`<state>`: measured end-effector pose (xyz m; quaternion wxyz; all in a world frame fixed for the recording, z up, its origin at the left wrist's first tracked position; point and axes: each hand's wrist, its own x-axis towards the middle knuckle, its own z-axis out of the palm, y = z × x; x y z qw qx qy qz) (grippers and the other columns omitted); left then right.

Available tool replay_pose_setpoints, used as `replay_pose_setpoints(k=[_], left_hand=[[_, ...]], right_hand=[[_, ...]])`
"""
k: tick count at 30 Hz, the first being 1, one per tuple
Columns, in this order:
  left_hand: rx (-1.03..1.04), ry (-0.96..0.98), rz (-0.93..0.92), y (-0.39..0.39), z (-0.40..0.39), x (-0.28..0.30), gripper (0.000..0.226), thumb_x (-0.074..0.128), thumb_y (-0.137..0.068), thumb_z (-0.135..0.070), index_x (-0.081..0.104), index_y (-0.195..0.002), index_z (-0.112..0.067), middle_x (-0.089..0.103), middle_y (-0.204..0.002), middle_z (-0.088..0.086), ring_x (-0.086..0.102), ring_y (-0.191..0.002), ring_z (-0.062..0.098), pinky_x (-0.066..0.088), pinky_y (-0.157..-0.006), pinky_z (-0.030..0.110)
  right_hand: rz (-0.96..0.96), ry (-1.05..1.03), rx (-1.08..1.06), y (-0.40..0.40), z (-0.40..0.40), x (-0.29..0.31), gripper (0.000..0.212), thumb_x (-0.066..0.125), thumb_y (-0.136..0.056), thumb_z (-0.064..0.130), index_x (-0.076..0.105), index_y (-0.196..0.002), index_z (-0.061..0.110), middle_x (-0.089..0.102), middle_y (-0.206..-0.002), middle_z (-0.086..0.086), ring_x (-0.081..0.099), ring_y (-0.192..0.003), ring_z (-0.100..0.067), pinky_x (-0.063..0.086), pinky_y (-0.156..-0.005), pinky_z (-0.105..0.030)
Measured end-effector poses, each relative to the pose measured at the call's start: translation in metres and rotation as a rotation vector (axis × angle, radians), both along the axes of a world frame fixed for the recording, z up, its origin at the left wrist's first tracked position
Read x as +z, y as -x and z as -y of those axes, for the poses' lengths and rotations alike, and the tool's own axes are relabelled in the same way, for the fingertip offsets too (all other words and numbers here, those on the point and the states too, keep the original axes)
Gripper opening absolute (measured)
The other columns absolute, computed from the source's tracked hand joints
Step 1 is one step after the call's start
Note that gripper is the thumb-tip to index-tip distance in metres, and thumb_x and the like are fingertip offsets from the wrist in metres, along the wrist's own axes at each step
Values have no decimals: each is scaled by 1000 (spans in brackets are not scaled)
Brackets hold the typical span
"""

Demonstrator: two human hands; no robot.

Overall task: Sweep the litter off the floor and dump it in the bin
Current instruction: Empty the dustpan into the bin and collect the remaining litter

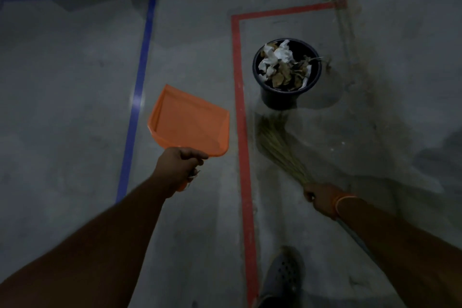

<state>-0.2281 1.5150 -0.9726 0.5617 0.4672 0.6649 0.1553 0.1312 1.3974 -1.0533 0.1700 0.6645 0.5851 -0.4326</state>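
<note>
Head view: left hand (181,164) grips the pan (190,121) by its handle, held up and looking empty. Right hand (322,199) grips the broom (280,147), bristles down. Ahead of it, the bin (280,99) holds the litter (285,65), probably dumped.

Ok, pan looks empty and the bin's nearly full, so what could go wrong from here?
1. The round black plastic bin is heaped to its rim with crumpled white paper and dry brown leaves; more dumping could spill litter back onto the floor.
2. The straw broom, held in the right hand, has bristles close to the bin's base; a hard stroke might tip it.
3. Dim light may hide leftover scraps from the orange plastic dustpan in the left hand.
</note>
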Motion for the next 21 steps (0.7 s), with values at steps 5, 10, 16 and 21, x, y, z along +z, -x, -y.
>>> replay_pose_setpoints(k=[5, 10, 16, 21], left_hand=[[74, -4, -5, 70, 37, -6, 33, 50, -92, 10, 77, -90, -11, 69, -87, 16, 56, -53, 16, 41, -50, 26], [112, 17, -12, 114, 72, 0, 38, 49, -89, 11, 78, -86, -13, 71, -85, 14, 57, -54, 17, 43, -54, 30], [107, 36, 22, 130, 82, 4, 38, 49, -88, 11, 79, -84, -14, 71, -85, 13, 56, -53, 17, 42, -52, 28], [104, 6, 30, 119, 74, 2, 36, 50, -89, 10, 77, -88, -13, 71, -86, 12, 58, -56, 16, 44, -50, 26]], right_hand=[[-39, -43, 71, 47, 7, -1, 33, 47, -76, 1, 42, -69, 33, 56, -82, -3, 60, -78, -30, 49, -66, -37], [-29, -117, 100, 74, 12, 15, 35, 48, -86, 6, 42, -75, 38, 54, -87, -1, 53, -81, -23, 42, -73, -31], [20, -170, 45, 62, 8, 31, 35, 54, -80, 2, 44, -73, 34, 60, -84, -11, 56, -78, -29, 45, -74, -37], [107, -131, 34, 61, -14, 22, 33, 55, -79, 1, 44, -71, 31, 56, -88, -6, 53, -83, -24, 40, -73, -29]])
